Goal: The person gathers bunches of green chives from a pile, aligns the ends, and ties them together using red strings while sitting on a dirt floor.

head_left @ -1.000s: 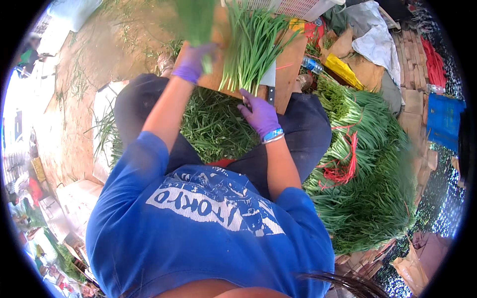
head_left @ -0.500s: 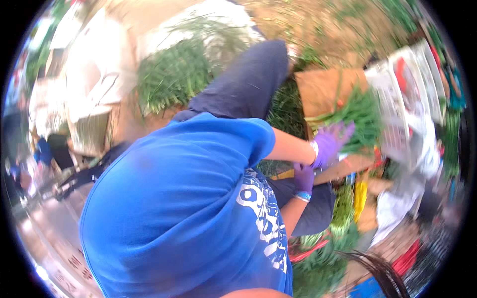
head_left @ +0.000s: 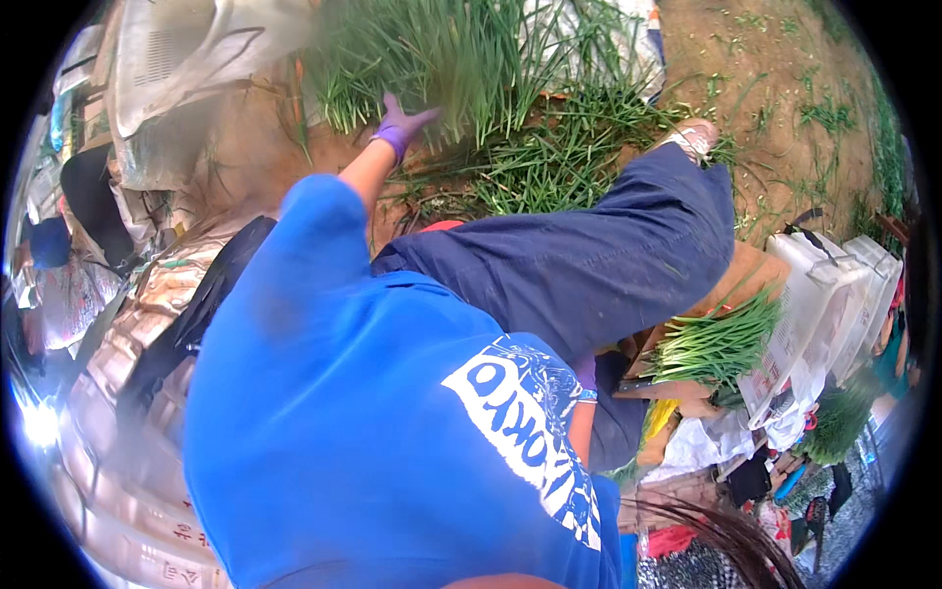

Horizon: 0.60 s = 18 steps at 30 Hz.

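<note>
Blue shirt hides the right hand's grip, while left hand, fingers spread, touches green chives

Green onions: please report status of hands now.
Left hand gloved, reaching into green onions. Right hand mostly hidden behind blue shirt. Nothing seen in the way.
</note>
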Motion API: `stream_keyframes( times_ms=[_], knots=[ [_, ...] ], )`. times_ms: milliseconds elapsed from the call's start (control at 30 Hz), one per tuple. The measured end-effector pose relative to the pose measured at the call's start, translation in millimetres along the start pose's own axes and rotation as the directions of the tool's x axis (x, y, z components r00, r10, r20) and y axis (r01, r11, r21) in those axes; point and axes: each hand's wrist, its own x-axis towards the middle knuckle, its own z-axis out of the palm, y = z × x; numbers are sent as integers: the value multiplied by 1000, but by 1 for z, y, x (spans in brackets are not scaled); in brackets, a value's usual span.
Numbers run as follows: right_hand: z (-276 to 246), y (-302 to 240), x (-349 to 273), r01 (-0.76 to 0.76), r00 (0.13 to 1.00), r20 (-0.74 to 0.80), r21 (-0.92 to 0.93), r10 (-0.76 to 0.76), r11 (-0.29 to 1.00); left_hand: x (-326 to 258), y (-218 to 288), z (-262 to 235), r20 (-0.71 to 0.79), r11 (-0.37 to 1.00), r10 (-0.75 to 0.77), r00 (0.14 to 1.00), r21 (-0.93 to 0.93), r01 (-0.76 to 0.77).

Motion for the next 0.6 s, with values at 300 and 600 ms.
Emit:
stream_keyframes(
  times_ms=[300, 600],
  knots=[
    [-36, -56, -15, -223, 971, 85, -33, 225, 974, -13, 74, 81, -181, 905, -376, 909, 138, 402],
    [-43, -64, -15, -248, 966, 80, -6, 248, 969, 20, 1, 81, 245, 258, -91, 965, -930, 260]
  ],
)
